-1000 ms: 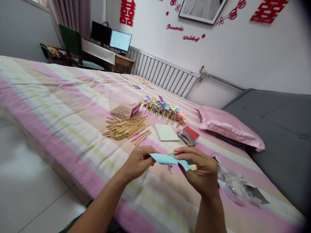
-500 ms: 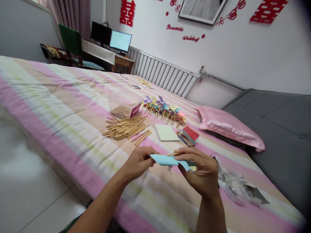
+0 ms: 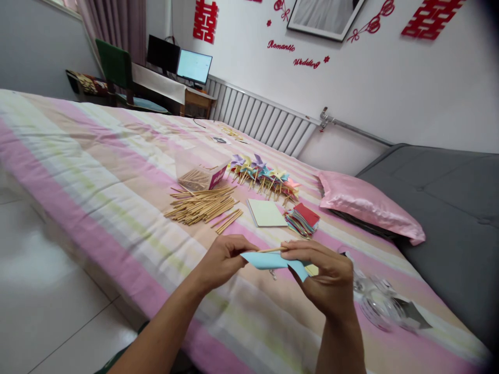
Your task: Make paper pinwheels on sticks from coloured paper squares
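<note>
Between my two hands, above the bed, is a light blue paper pinwheel (image 3: 268, 259) with folded, curved blades. My right hand (image 3: 323, 270) is closed on its right part, and a thin wooden stick (image 3: 271, 250) lies along the paper's upper edge under my right fingers. At the pinwheel's left corner my left hand (image 3: 228, 257) pinches the paper, its fingertips close to the stick's left end. Whether those fingers also hold the stick is hidden. A bit of yellow paper (image 3: 312, 269) shows below my right fingers.
Loose wooden sticks (image 3: 202, 205) lie before a clear plastic box (image 3: 195, 176). Finished pinwheels (image 3: 265, 174) are rowed behind. A pale paper stack (image 3: 267, 213) and coloured paper squares (image 3: 304, 217) sit ahead. Clear round containers (image 3: 382, 306) stand right, and a pink pillow (image 3: 370, 205) lies beyond.
The blue paper has tilted and sunk slightly, so more of the stick shows above it. My right hand has turned a little; my left hand has barely moved.
</note>
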{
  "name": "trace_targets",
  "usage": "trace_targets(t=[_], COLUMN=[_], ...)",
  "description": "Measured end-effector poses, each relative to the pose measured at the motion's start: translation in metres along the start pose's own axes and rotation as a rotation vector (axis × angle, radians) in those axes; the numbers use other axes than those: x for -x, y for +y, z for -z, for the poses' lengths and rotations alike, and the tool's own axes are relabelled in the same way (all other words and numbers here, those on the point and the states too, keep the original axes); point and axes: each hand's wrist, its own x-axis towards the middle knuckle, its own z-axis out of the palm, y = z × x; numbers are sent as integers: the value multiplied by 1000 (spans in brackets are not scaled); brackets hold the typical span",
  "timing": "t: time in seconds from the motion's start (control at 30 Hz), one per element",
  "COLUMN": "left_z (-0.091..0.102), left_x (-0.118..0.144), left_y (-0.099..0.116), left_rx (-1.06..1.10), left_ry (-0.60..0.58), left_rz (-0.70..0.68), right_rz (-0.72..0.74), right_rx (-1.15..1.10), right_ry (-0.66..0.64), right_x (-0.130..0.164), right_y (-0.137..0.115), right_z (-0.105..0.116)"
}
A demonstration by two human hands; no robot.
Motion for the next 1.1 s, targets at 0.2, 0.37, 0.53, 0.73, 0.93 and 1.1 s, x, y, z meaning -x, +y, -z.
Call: trace_targets(t=[0.2,0.37,0.53,0.73,0.93,1.1], left_z=[-1,-2,-1,-1,-1,-3], left_x=[0,0,0,1,2,3], left_y=[0,-1,0,3,2,2], left_rx=[16,19,4,-4,-19,0], left_ry=[-3,-4,-1,1,-10,-11], left_rz=[8,0,-19,-14,-28,-24], right_rz=[17,35,49,45,86,93], right_rx=[52,48,43,40,74,114], right_ry=[14,16,24,15,34,72], right_x=[0,1,2,2,2,1], right_y=[0,2,5,5,7,6], right_z=[1,2,1,0,-1,-2])
